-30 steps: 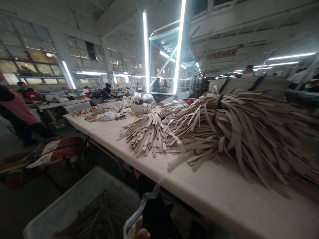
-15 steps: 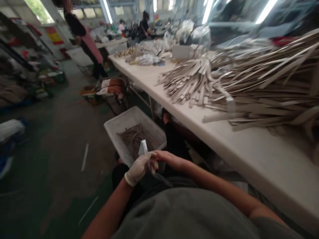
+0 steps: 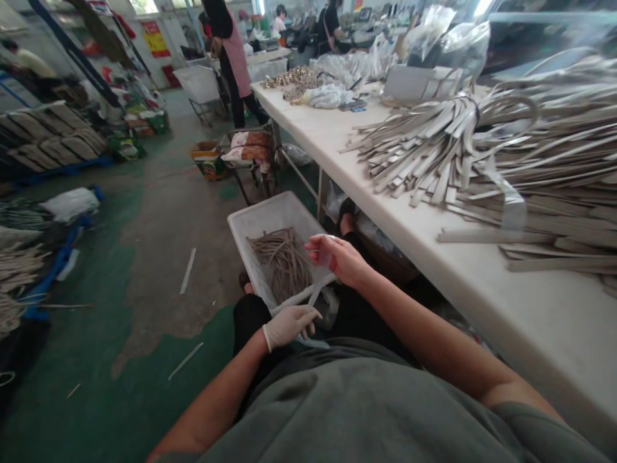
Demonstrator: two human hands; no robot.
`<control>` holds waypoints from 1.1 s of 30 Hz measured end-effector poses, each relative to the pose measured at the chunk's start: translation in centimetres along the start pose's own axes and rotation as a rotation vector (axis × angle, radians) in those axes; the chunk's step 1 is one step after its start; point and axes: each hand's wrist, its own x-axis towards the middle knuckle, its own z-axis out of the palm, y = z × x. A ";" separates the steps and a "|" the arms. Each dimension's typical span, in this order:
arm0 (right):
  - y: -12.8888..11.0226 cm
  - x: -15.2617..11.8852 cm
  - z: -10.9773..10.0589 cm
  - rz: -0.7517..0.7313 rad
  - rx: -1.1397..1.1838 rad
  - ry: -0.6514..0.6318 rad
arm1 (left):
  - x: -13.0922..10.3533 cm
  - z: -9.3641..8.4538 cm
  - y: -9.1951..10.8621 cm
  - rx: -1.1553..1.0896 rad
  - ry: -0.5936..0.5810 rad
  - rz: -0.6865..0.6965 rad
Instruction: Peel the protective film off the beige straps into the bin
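My gloved left hand is closed on the lower part of a pale translucent strip, just in front of my lap. Higher and to the right, my bare right hand pinches the strip's upper end, near the bin's right rim. The strip runs between the two hands. Beyond them a white plastic bin holds a heap of thin grey-brown strips.
A long pale table runs along the right, with bundled grey strips, plastic bags and a box. Behind the bin stands a small stool with cloth on it. A person in a pink apron stands farther back.
My hands have moved apart, the right one up and to the right, with the strip now stretched between them. The view has shifted left, and the person in the apron appears farther right.
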 end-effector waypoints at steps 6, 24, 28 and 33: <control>-1.7 -0.2 -0.2 -0.133 -0.145 0.033 | 2.4 -1.5 -6.0 0.167 0.085 -0.149; 2.1 -3.1 -1.4 -0.756 -1.239 -0.256 | -0.4 -4.8 1.0 0.340 0.675 0.183; 4.1 -4.1 -2.7 -0.711 -1.226 -0.118 | -3.0 -4.7 1.0 0.462 0.957 0.175; 5.7 -5.4 -2.5 -0.732 -1.250 -0.313 | -2.7 -0.7 1.1 -0.493 0.095 -0.082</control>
